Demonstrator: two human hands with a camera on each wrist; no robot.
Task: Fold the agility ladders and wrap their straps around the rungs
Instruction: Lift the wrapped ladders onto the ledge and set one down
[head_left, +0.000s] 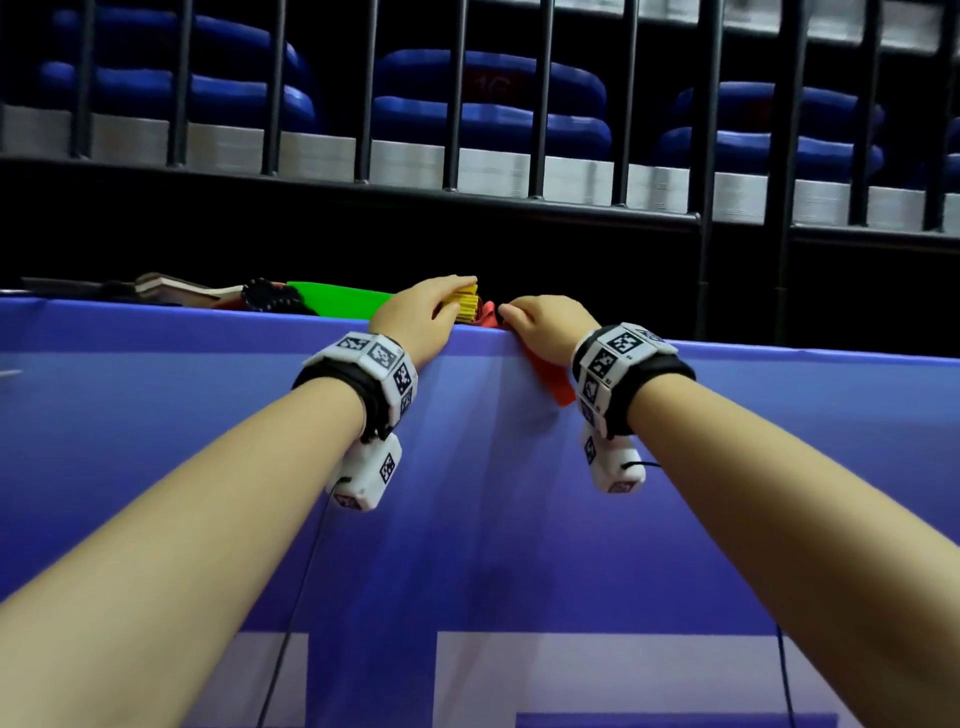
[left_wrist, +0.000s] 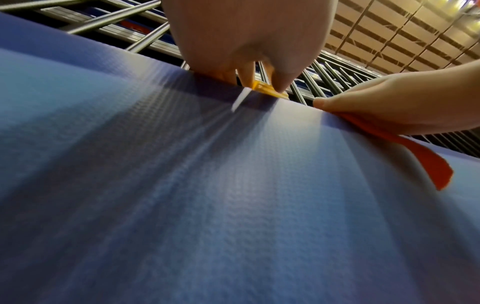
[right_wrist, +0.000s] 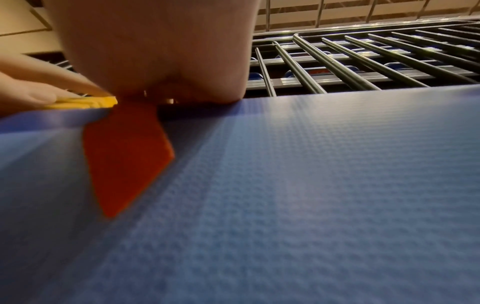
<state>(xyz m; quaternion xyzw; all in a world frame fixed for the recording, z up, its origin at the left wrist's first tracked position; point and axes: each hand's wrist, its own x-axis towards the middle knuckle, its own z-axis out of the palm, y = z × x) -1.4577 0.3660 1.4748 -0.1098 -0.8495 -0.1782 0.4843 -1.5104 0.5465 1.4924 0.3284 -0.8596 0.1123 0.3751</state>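
Observation:
A stack of yellow ladder rungs (head_left: 466, 305) lies on the top edge of a blue padded barrier (head_left: 467, 519). My left hand (head_left: 439, 306) reaches over that edge and grips the stack, fingers on top. Just to its right, my right hand (head_left: 540, 322) curls on a red strap (head_left: 553, 382), whose free end hangs down the barrier's near face. The left wrist view shows fingers pinching the yellow rungs (left_wrist: 270, 91) and the red strap (left_wrist: 420, 158) under the right hand (left_wrist: 389, 98). In the right wrist view the strap (right_wrist: 124, 156) drops beside the yellow stack (right_wrist: 85, 102). What lies behind the edge is hidden.
More gear lies along the barrier top to the left: a green rung bundle (head_left: 337, 300), a black item (head_left: 270, 296) and flat dark pieces. Behind stands a black metal railing (head_left: 706, 156) with blue stadium seats (head_left: 488, 104) beyond.

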